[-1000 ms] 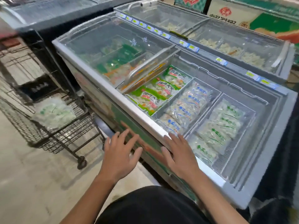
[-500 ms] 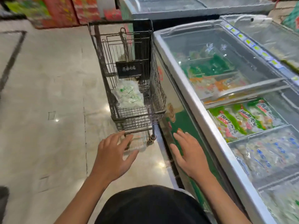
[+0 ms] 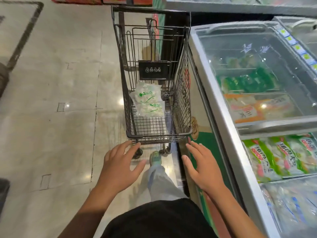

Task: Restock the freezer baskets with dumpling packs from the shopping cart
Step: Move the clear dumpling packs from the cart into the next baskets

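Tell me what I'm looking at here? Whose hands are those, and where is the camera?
The camera sits on a person's head and looks down, so you see that person's own two hands. The left hand and the right hand are open and hold nothing. They reach toward a wire shopping cart on a shop floor. Two dumpling packs lie in the cart. On the right is a freezer with more packs inside, some under a glass lid.

the freezer point(image 3: 228, 127) runs off the right edge, its packs under the glass lid point(image 3: 267, 69) blurred.
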